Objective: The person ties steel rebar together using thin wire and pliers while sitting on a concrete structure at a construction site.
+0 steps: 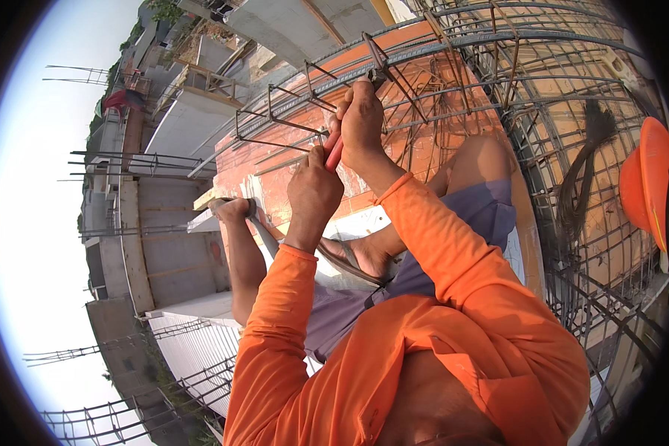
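Observation:
My right hand is wrapped around a tool with two red handles, probably pincers. Its dark head shows above my thumb, against a ribbed steel bar. Lower down, my left hand is closed at the handle ends, which partly hide behind my fingers. Bent square stirrups stand along the bar to the left of the tool. Another stirrup rises right beside the tool head. Whether a tie wire sits in the jaws cannot be made out.
An orange formwork panel lies under the bars, with loose rods on it. At right, a rebar mesh carries a bundle of tie wire and an orange hard hat. A drop with concrete walls opens at left.

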`<state>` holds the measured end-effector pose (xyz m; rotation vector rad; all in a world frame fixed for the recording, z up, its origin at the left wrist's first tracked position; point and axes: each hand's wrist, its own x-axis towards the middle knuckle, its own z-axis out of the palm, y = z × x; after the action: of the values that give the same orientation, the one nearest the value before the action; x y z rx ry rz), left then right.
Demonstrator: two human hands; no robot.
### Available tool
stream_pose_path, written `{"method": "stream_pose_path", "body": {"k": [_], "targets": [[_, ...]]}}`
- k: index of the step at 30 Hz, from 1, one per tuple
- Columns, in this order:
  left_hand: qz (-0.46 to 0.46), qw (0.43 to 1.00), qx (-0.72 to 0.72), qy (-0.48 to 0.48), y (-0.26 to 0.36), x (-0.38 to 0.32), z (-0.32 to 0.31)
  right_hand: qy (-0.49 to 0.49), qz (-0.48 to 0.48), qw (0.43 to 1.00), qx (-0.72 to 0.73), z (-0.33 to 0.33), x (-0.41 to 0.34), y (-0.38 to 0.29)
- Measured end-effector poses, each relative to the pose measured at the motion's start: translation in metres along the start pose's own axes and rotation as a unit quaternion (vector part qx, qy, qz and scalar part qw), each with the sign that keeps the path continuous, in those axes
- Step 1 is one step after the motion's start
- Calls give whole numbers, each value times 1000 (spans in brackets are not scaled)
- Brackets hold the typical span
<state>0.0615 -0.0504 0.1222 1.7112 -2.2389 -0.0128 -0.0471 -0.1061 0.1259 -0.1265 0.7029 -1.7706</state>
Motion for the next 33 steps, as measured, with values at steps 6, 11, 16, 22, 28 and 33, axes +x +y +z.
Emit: {"method": "stream_pose_path", "body": {"k": [6,11,16,22,28,33], "targets": [[-89,978,-46,-180,30,-7,-45,-176,64,982,29,-39,-1,-3],[-208,803,-431,-355,26,-7,-44,-335,200,886,249,-45,-9,-18],[-227,736,-501,-394,19,-5,-45,-302,226,900,219,-42,-7,-18],[-67,994,76,-47,58,-27,-49,-66,196,973,102,-7,-18,-21],[-108,948,-139,-264,24,3,-44,-176,139,966,129,-39,-6,-16],[-220,499,-707,-450,-5,-13,-21,-352,190,877,264,-43,-6,-11]]}}
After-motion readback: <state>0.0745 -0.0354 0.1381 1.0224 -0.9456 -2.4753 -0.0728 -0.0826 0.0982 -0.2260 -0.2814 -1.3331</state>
